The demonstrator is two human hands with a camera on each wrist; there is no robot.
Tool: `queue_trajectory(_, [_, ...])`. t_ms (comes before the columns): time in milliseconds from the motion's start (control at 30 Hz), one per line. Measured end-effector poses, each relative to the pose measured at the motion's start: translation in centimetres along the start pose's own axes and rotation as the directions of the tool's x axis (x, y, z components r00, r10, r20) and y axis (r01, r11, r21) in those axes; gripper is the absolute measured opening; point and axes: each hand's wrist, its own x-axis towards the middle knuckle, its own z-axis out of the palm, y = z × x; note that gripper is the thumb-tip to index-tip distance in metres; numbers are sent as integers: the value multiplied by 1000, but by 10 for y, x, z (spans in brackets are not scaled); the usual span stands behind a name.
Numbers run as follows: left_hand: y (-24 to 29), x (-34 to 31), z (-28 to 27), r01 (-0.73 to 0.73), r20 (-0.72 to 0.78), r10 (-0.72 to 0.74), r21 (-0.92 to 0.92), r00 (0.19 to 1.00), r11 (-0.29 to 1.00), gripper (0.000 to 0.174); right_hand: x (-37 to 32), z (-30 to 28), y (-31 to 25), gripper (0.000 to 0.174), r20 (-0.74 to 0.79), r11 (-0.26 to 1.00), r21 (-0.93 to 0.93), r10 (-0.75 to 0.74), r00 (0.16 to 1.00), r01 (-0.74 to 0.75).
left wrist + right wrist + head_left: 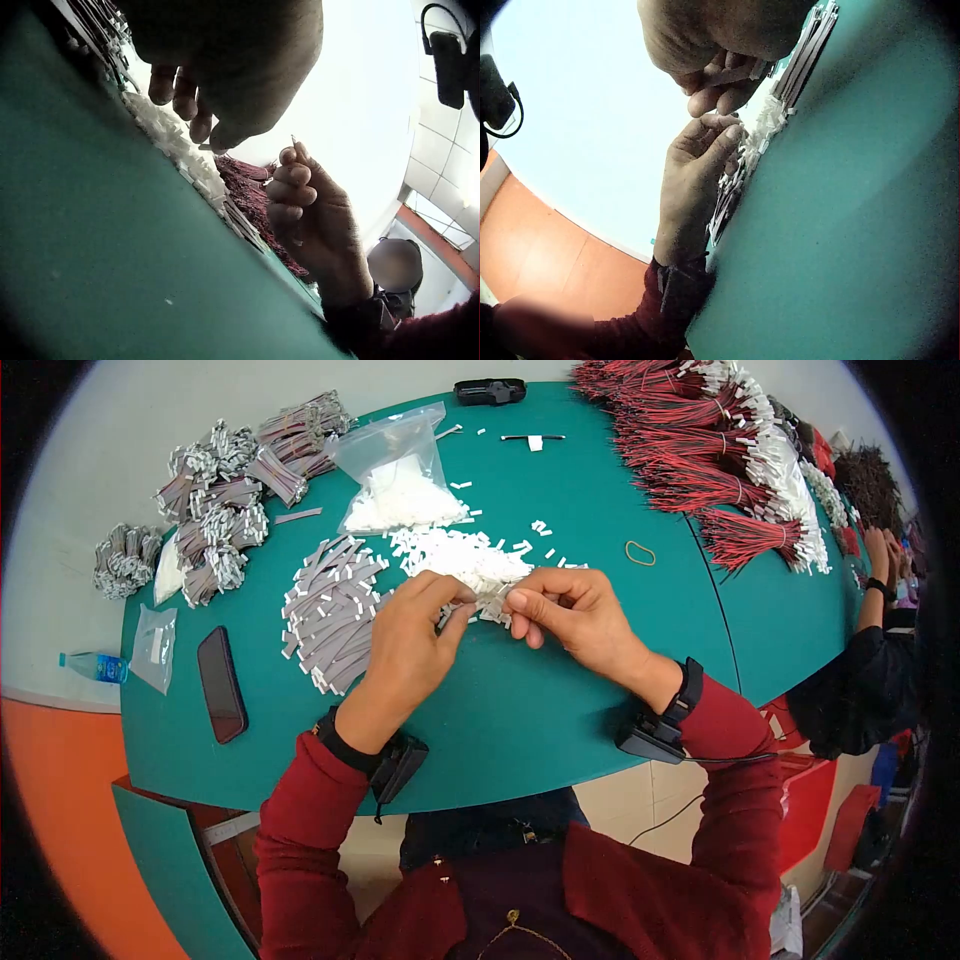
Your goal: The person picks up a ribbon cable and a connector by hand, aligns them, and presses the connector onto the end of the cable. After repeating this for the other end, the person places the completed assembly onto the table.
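My left hand (415,640) and right hand (590,625) face each other close over a heap of small white connector housings (455,555). Between its thumb and fingertips, the left hand pinches a small pale piece (208,148), mostly covered by the fingers. In the right wrist view, a short grey flat cable (731,77) with a whitish end lies in the right hand's curled fingers. Right thumb and index finger meet at the tip. Just left of the heap spreads a pile of grey flat cables (335,615) with white connectors on their ends.
Behind the heap stands a clear bag (400,485) of white housings. Bundled grey cables (215,510) lie at the back left, red-and-black wire bundles (700,450) at the back right. A phone (221,685) and bottle (95,666) are at left, a rubber band (640,553) at right. Another person's arm (872,605) reaches in at far right.
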Motion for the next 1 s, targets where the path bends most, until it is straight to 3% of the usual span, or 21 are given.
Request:
queue_trajectory(200, [3, 3, -3, -56, -64, 58, 31, 996, 998, 10, 0, 0, -1, 19, -1, 1000, -9, 1, 1000, -1])
queue_trajectory(300, [4, 4, -5, 19, -45, -22, -48, 999, 999, 5, 0, 0, 0, 19, 4, 1000, 4, -4, 1000, 4])
queue_trajectory(400, [-7, 4, -4, 137, 32, -134, -282, 990, 950, 5, 0, 0, 0, 18, 5, 1000, 4, 5, 1000, -5])
queue_trajectory(500, [-6, 7, -3, 279, 118, -265, -624, 957, 730, 10, 0, 0, -1, 18, 13, 1000, -9, 14, 1000, -14])
queue_trajectory(800, [-5, 2, -9, 512, 473, -201, -822, 858, 250, 13, -2, 5, -2, 17, 65, 1000, -14, 11, 998, -10])
queue_trajectory(1000, [-1, 2, -9, 553, 521, -192, -806, 832, 211, 20, -4, 6, -1, 16, 84, 999, -24, 25, 996, -23])
